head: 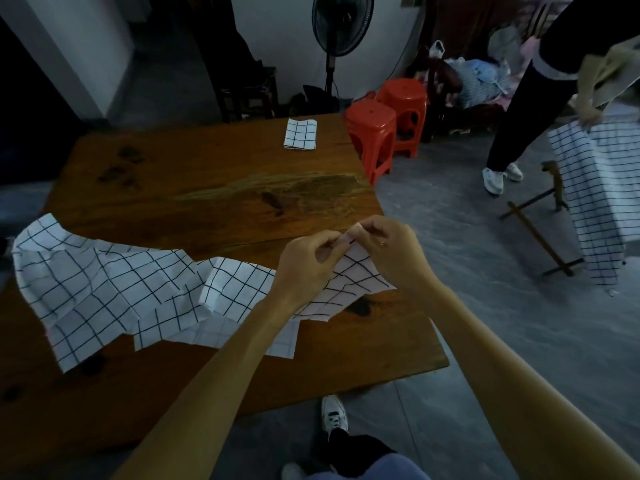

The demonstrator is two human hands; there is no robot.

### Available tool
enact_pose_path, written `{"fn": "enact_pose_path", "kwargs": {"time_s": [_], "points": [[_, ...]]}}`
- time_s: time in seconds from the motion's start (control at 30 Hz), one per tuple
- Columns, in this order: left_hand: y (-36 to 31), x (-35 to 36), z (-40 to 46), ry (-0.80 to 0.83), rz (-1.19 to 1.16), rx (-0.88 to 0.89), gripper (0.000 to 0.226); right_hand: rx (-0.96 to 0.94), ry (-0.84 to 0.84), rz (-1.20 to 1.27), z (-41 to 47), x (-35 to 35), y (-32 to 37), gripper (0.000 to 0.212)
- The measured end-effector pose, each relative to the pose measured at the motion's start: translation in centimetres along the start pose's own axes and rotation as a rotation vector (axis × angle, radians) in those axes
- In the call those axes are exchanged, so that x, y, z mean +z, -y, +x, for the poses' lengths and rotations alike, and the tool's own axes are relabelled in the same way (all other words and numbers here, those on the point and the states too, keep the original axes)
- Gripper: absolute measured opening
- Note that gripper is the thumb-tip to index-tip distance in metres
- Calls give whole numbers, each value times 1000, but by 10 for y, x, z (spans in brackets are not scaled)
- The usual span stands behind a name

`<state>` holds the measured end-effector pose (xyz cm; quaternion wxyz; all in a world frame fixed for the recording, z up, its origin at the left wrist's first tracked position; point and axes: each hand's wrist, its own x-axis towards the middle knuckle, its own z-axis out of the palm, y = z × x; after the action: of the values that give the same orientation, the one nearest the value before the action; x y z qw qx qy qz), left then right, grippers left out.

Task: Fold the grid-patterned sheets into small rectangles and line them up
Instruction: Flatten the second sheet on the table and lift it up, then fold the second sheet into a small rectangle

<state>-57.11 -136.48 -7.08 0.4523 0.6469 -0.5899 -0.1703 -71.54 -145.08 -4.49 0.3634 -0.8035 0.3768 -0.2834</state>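
A large white sheet with a black grid [114,289] lies crumpled across the near part of the wooden table [214,192]. Its right corner is lifted near the table's right edge. My left hand [308,261] and my right hand [384,247] meet there, both pinching that corner between thumb and fingertips. A small folded grid-patterned rectangle [300,134] lies flat at the table's far edge.
Two red plastic stools [384,129] stand beside the table's far right corner. Another person [540,98] stands at the right holding a hanging grid sheet [595,195]. A low wooden frame [540,223] lies on the floor. A standing fan [341,36] is behind.
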Motion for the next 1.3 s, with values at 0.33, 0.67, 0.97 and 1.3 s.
{"fn": "enact_pose_path", "kwargs": {"time_s": [0.33, 0.67, 0.97, 1.3], "points": [[5, -7, 1, -93, 0, 37, 22, -25, -22, -66, 1, -4, 0, 12], [39, -6, -14, -24, -1, -79, 17, 51, -173, 24, 8, -21, 2, 28], [50, -16, -17, -42, 46, -83, 18, 51, -250, 122, 29, -19, 17, 45], [54, -17, -15, -30, 132, -227, 53, -162, -123, -193, 29, -6, 20, 18]]}}
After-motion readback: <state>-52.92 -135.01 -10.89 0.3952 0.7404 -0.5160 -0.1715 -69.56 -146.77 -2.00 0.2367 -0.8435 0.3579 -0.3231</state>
